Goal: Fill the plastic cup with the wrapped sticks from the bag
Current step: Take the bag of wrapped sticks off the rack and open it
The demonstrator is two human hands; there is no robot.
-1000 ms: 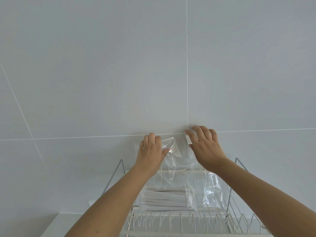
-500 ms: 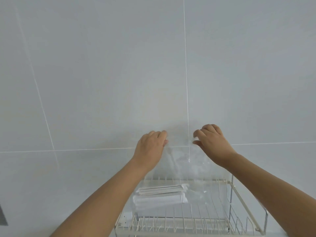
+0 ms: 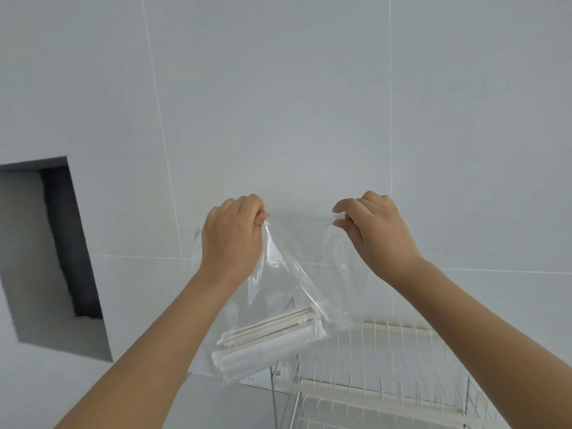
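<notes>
A clear plastic bag (image 3: 288, 292) hangs in the air in front of the tiled wall. My left hand (image 3: 230, 235) pinches its top left corner and my right hand (image 3: 376, 229) pinches its top right corner. A bundle of white wrapped sticks (image 3: 266, 343) lies tilted in the bag's bottom, left end lower. No plastic cup is in view.
A white wire dish rack (image 3: 387, 379) stands below and to the right of the bag. A dark rectangular recess (image 3: 52, 255) opens in the wall at the left. Pale grey tiles fill the rest of the view.
Both hands have lifted the bag up off the dish rack and moved apart, stretching its top. The bag with the sticks now hangs left of the rack, and the view has shifted left.
</notes>
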